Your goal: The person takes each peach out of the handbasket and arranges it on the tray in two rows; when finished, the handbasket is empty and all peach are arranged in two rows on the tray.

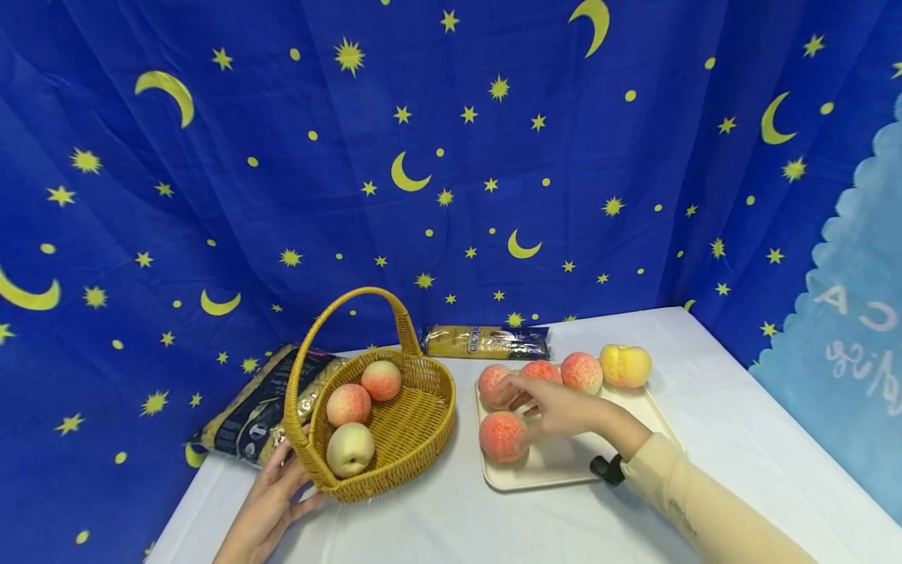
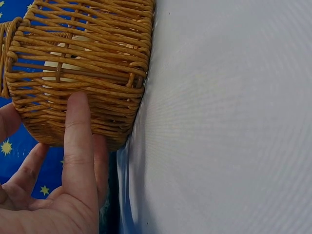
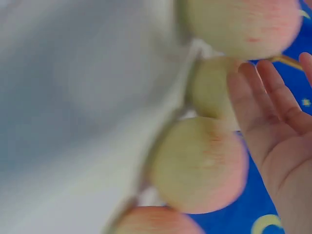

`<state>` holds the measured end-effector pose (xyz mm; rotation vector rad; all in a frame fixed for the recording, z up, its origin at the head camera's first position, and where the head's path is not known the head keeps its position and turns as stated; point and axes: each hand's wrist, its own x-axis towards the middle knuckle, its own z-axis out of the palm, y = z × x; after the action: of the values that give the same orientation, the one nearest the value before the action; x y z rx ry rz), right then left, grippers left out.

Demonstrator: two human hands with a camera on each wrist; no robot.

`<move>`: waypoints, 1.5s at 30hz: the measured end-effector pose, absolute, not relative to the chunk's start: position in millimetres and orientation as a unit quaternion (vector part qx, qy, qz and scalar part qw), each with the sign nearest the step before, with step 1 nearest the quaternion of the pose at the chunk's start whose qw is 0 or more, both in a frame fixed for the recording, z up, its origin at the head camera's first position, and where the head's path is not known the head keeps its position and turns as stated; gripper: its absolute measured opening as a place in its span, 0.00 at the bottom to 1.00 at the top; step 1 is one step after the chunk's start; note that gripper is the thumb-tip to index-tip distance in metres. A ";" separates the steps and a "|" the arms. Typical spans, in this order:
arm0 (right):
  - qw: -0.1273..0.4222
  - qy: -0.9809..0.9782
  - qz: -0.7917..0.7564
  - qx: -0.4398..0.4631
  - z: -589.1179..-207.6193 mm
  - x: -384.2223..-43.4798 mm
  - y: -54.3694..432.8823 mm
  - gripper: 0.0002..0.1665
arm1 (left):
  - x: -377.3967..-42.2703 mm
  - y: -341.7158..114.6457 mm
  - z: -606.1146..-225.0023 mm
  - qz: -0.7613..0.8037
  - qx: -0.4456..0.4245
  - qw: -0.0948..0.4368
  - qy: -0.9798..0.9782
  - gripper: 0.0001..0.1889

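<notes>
A heart-shaped wicker basket (image 1: 416,468) with a tall handle holds two pink peaches (image 1: 348,405) and one pale cream peach (image 1: 350,450). My left hand (image 1: 271,501) is at the basket's near left side; in the left wrist view its extended fingers (image 2: 78,131) touch the woven wall. Over a cream tray (image 1: 564,468), my right hand (image 1: 564,409) reaches among several peaches (image 1: 503,436). Its fingers look fairly straight in the right wrist view, where the palm (image 3: 287,151) faces the peaches (image 3: 202,165) and nothing is gripped. A yellow peach (image 1: 625,366) sits at the tray's back right corner.
Behind the basket on the left lies a dark bag of pasta (image 1: 247,415). A yellow packet (image 1: 486,342) lies along the back of the white table (image 1: 437,533). Blue star-printed cloth (image 1: 465,211) hangs directly behind.
</notes>
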<state>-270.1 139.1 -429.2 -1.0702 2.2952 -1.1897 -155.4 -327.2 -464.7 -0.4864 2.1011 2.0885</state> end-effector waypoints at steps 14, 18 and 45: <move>0.166 0.810 -0.390 -0.406 -370.4 -287.9 55.6 0.36 | -155.7 -328.0 -465.8 0.693 -0.160 0.071 0.700 0.42; 0.185 0.805 -0.377 -0.418 -368.1 -292.9 20.4 0.34 | -156.1 -327.7 -465.9 0.689 -0.158 0.071 0.704 0.43; 0.414 0.801 -0.288 -0.322 -379.1 -287.8 -115.0 0.35 | -157.2 -327.5 -464.3 0.679 -0.162 0.068 0.713 0.43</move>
<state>-287.8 -115.0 -379.1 -0.8102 2.0135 -0.7236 -157.2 -327.5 -464.3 -0.4869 2.1497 2.0446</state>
